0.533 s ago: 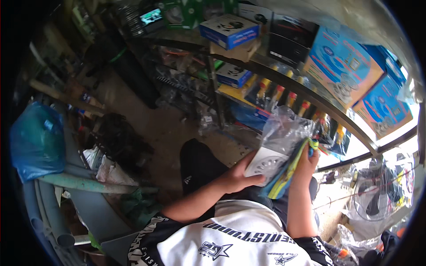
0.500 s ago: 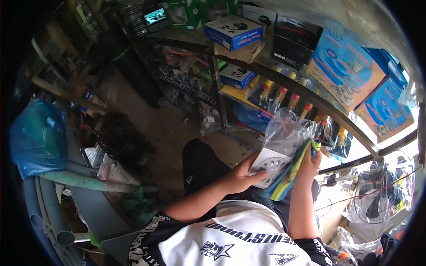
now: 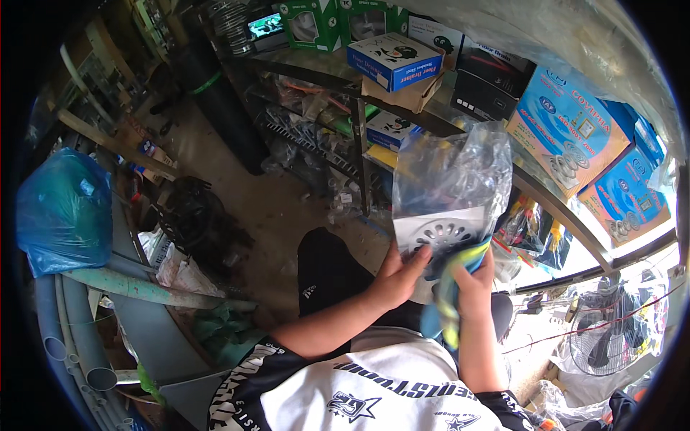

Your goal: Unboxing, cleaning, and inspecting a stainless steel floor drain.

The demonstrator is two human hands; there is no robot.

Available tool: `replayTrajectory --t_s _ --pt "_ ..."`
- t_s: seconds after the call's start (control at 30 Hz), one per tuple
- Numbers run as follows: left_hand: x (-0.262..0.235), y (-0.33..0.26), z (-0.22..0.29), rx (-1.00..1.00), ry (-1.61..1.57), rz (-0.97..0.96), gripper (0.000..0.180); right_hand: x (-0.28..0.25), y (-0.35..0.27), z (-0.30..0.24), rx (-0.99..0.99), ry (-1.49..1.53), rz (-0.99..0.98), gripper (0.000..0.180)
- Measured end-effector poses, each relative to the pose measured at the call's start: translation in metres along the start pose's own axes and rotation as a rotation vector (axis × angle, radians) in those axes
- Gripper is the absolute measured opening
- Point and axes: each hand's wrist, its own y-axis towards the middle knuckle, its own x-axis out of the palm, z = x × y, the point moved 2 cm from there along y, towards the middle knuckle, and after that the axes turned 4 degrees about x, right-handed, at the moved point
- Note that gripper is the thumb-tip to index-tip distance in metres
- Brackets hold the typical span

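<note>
A square metal floor drain cover [image 3: 410, 231] with a round slotted grate sits in a clear plastic bag [image 3: 449, 172]. My left hand [image 3: 401, 276] grips the cover's near left edge, thumb on top of it. The bag's loose upper part stands away from me, toward the shelf. In my right hand [image 3: 476, 284] is a blue and yellow cloth [image 3: 447, 302], bunched and smeared by motion. The cloth lies against the right side of the bagged cover and hides part of the grate. My right fingers are partly hidden by the cloth.
Ahead stands a glass-topped shelf [image 3: 575, 215] carrying blue cartons [image 3: 564, 133], a floor drain box [image 3: 395, 57] and green boxes [image 3: 310, 25]. To my left are grey pipes [image 3: 100, 377] and a blue plastic bag [image 3: 65, 212]. A fan [image 3: 604, 334] stands at the right.
Both hands have lifted the bagged cover slightly, away from me, and the bag now stands up more fully. The cloth has shifted left and down across the cover's right side.
</note>
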Motion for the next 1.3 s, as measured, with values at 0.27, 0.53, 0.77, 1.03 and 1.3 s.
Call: replayTrajectory --t_s 0.27,0.53,0.77,1.03,1.3 --pt "0.012 0.014 0.013 0.195 0.099 0.128 0.074 -0.011 0.005 -0.001 -0.439 -0.438 0.1 0.011" --pt "0.024 0.022 0.015 0.174 -0.139 0.257 0.089 0.005 -0.004 -0.009 -0.666 -0.825 0.038 0.046" --pt "0.016 0.021 0.002 -0.025 -0.298 0.166 0.056 0.031 0.001 0.002 -0.632 -0.821 -0.215 0.059" --pt "0.016 0.024 0.027 -0.21 -0.505 0.071 0.079 0.032 0.0 -0.008 -0.917 -1.02 -0.346 0.052" --pt "-0.001 0.039 0.052 -0.268 -0.603 -0.38 0.099 0.002 0.011 -0.015 -0.243 0.243 -0.019 0.048"
